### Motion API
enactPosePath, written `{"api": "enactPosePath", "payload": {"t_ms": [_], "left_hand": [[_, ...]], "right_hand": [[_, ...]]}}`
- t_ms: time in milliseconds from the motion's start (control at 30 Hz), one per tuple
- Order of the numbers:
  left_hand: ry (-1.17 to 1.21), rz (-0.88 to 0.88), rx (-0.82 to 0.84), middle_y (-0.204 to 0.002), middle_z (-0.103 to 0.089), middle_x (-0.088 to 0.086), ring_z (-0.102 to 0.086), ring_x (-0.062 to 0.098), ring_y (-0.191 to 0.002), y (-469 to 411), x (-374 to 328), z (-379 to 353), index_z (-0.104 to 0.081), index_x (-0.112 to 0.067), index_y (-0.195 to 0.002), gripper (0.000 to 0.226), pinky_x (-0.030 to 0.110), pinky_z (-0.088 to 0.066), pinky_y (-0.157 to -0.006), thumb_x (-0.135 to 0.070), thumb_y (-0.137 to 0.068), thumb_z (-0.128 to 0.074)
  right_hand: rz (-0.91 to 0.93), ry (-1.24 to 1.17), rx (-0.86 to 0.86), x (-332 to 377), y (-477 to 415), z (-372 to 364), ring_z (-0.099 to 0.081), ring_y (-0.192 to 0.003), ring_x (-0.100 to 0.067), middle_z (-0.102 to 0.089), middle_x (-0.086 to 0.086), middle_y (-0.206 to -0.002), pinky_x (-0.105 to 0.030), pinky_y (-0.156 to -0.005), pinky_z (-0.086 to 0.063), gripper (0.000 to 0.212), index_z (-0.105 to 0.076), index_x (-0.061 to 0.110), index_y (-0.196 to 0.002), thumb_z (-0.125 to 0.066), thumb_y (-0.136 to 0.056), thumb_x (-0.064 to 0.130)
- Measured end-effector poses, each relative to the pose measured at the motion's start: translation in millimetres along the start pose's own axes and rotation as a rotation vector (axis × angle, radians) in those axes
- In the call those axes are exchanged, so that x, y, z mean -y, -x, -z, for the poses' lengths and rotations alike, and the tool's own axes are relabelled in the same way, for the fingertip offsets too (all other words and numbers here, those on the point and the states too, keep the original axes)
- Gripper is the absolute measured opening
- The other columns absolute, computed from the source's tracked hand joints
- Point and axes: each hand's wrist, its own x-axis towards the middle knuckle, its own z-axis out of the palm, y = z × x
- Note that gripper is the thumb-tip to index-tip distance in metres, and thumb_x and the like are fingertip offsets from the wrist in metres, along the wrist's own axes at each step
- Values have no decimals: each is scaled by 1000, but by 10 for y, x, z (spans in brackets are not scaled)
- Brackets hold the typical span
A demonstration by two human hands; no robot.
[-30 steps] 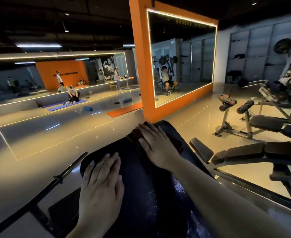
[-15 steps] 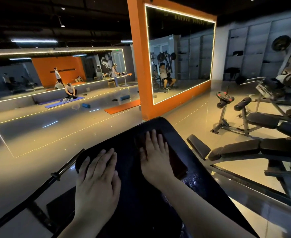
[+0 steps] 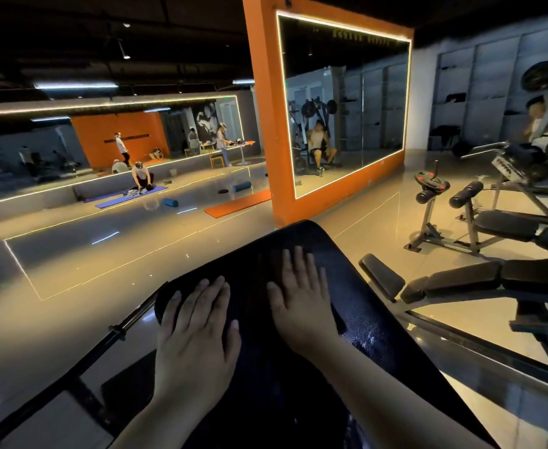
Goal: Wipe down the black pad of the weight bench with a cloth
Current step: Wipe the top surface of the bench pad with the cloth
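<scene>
The bench pad (image 3: 373,286) is black with a fine pebbled sheen. Beyond its far end stands an orange pillar (image 3: 263,124); left of the pillar lie an orange mat (image 3: 237,204), blue mats (image 3: 130,197) and a blue roller (image 3: 170,202).

**No text can be read**

One row of small gold letters stands on the dark strip at the top edge of the orange-framed mirror (image 3: 344,102), approx. in the middle of that edge. The letters are too small and blurred, so no word can be made out. The weight plate (image 3: 430,182) on the stand at the right side shows red marks on its face, maybe a label, but no nr. or brand is legible. On other equipment, no sign or label can be read.
</scene>
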Motion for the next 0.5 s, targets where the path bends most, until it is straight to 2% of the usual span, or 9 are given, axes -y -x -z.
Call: {"api": "enactPosePath", "payload": {"t_ms": [67, 167, 233, 300, 333, 400, 433, 500], "left_hand": [[27, 25, 30, -158, -40, 1, -25, 15, -150, 9, -50, 55, -44, -12, -150, 64, 45, -13, -124, -44, -99, -25], [250, 118, 37, -167, -15, -6, 0, 9, -154, -21, -306, 197, -21, -29, -159, 74, 33, 7, -124, -58, -93, -5], [343, 85, 66, -168, 6, -9, 11, 10, -154, -81, -518, 217, -7, -38, -159, 76, 34, 11, -124, -62, -88, 4], [216, -34, 143, -165, 24, -7, 23, 14, -151, -160, -663, 144, -1, -33, -160, 79, 42, 11, -124, -59, -88, 13], [109, -91, 172, -164, 27, -3, 26, 18, -151, -202, -704, 88, 0, -28, -161, 80, 46, 11, -124, -58, -88, 16], [-82, -139, 214, -163, 29, 9, 25, 29, -151, -299, -747, 11, 2, -18, -160, 82, 53, 8, -123, -62, -92, 13], [-135, -146, 238, -162, 30, 13, 24, 33, -151, -369, -755, -11, 5, -15, -159, 82, 54, 7, -122, -64, -93, 8], [-175, -142, 266, -162, 30, 15, 23, 33, -151, -592, -754, -32, 7, -14, -158, 76, 55, 8, -122, -62, -100, -3]], "right_hand": [[69, -85, 76, -44, -49, 3, 30, -149, -5, 23, 14, -163, -34, -123, 19, 69, 4, 30, -162, -15, -101, 56], [3, -259, 166, -17, -38, 16, 31, -144, -3, 19, 8, -166, -39, -125, 15, 61, -7, 21, -163, -23, -106, 38], [65, -448, 196, 46, 143, 73, 19, -150, -5, 8, 9, -167, -32, -125, 10, 61, -13, 28, -159, -23, -99, 30], [95, -587, 143, -66, 302, 181, -1, -153, 0, -10, 15, -165, -24, -125, -1, 61, -28, 36, -153, -29, -93, 26], [121, -514, 95, -199, 322, 248, -7, -153, 1, -15, 14, -165, -25, -126, -3, 61, -34, 35, -153, -33, -93, 25], [170, -251, 27, -517, 257, 310, -6, -154, -2, -14, 12, -167, -33, -128, -1, 60, -32, 33, -157, -38, -99, 24], [148, -212, 7, -640, 206, 340, -5, -155, -4, -14, 11, -168, -36, -128, -2, 59, -30, 32, -159, -40, -101, 23], [45, -237, -125, -852, 97, 377, -15, -155, -12, -23, 4, -167, -44, -127, -16, 59, -33, 25, -158, -40, -100, 26]]}}
